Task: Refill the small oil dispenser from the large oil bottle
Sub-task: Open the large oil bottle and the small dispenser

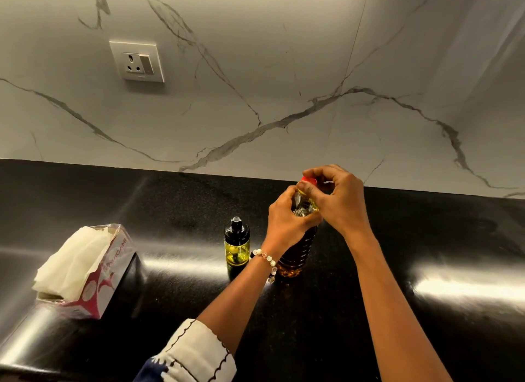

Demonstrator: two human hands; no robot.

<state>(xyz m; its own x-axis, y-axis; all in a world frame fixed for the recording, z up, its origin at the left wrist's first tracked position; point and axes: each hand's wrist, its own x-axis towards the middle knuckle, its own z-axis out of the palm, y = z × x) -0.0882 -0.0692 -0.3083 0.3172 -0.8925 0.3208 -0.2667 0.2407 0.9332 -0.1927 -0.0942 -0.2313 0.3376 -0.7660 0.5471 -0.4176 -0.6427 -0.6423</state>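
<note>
While the left hand [287,219] clamped the tall amber plastic oil bottle [297,251] at 3 o'clock of the small black-capped glass dispenser [236,246], right-hand fingers [308,187] pinched its red cap [309,180]; a jerky twist could have tipped it.

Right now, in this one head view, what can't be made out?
- Red cap: mostly covered by right hand fingers; loosened or not, unclear.
- Large oil bottle neck: hidden by left hand.
- Small dispenser spout: too small to read.
- Tissue box lettering: blurred.
</note>
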